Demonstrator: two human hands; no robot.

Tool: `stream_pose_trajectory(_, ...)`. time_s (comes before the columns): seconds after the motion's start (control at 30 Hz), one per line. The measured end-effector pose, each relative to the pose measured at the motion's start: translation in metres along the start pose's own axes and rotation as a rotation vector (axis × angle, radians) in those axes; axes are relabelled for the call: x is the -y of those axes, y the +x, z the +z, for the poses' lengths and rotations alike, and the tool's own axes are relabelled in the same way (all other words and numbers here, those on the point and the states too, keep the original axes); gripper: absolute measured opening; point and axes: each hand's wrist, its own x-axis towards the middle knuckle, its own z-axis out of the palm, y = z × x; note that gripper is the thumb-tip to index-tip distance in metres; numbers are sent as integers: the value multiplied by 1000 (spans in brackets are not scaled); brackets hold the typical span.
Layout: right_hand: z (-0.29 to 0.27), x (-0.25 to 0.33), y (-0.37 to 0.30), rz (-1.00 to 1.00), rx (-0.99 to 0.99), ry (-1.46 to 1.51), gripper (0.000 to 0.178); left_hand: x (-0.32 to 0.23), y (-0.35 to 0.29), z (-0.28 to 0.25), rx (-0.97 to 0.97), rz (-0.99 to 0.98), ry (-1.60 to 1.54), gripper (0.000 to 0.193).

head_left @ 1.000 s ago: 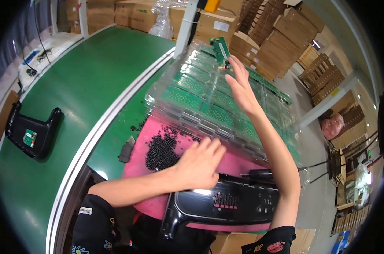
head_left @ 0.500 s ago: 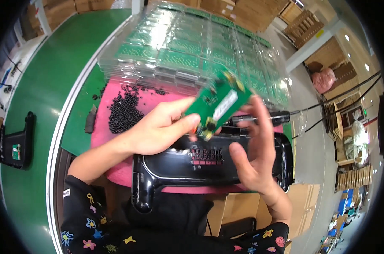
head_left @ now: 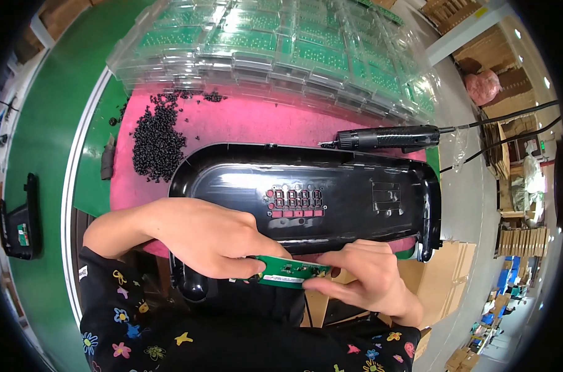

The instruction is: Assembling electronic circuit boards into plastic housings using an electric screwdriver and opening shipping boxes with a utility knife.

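Between my two hands is a small green circuit board with a white label strip, held in front of the near edge of a black plastic housing. My left hand pinches its left end between thumb and fingers. The right end is pinched by my right hand. The housing lies with its hollow inner side up on a pink mat, showing a group of digit-shaped cutouts near its middle. A black electric screwdriver lies just beyond it, bit pointing left.
Clear plastic trays of green boards are stacked at the back. A heap of small black screws spreads over the mat's left side. Another black housing with a board lies far left. A cardboard box stands at the near right.
The board has come down toward me from above the housing, turning level. My right hand, open beside it before, now grips its right end. The view has shifted, uncovering the housing.
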Motion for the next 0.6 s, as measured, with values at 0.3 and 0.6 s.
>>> stream_pose_trajectory(0.3, 0, -7, -6, 156, -167, 124, 16, 9, -1, 0, -165, 45, 21, 31)
stream_pose_trajectory(0.6, -7, -30, -11, 522, -370, 800, 10, 8, 6, -2, -838, 147, 312, 58)
